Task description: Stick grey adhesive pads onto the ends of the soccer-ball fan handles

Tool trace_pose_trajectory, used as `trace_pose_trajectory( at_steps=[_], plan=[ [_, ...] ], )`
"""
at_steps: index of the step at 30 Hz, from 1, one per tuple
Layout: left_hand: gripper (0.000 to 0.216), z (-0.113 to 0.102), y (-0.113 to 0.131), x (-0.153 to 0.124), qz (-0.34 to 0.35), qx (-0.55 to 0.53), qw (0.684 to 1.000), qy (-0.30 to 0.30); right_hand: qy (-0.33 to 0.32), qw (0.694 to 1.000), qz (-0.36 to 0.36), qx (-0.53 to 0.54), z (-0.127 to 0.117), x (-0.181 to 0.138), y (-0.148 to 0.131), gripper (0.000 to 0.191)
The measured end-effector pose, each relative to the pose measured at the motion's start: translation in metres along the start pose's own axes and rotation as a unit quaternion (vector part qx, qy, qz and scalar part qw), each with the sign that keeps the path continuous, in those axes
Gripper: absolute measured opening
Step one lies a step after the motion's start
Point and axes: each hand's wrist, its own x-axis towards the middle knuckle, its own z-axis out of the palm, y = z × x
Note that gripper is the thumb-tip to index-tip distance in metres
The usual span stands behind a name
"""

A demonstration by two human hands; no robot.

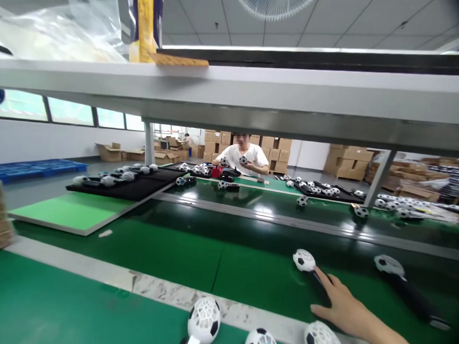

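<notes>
My right hand [341, 309] reaches out from the lower right over the dark green conveyor belt [196, 251], fingers stretched toward a hand-held fan with a white soccer-ball head [304, 260] and a black handle. The fingertips touch or nearly touch its handle; the hand holds nothing. A second such fan [390, 266] lies on the belt to the right. Three more soccer-ball fan heads [203, 321] [261, 342] [322, 340] sit at the near edge below my hand. My left hand is out of sight.
A grey shelf beam [254, 97] runs overhead. A co-worker in a white shirt [243, 160] sits across the line with many fans on black mats [131, 184]. A green board [68, 212] lies at left; cardboard boxes [350, 161] stand behind.
</notes>
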Motion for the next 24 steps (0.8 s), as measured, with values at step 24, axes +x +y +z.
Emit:
trace_pose_trajectory(
  at_steps=[24],
  plan=[
    [0.027,-0.037,0.082,0.025,0.23,-0.102,0.968,-0.003,-0.056,0.612,0.102,0.782,-0.042,-0.134,-0.11,0.046]
  ],
)
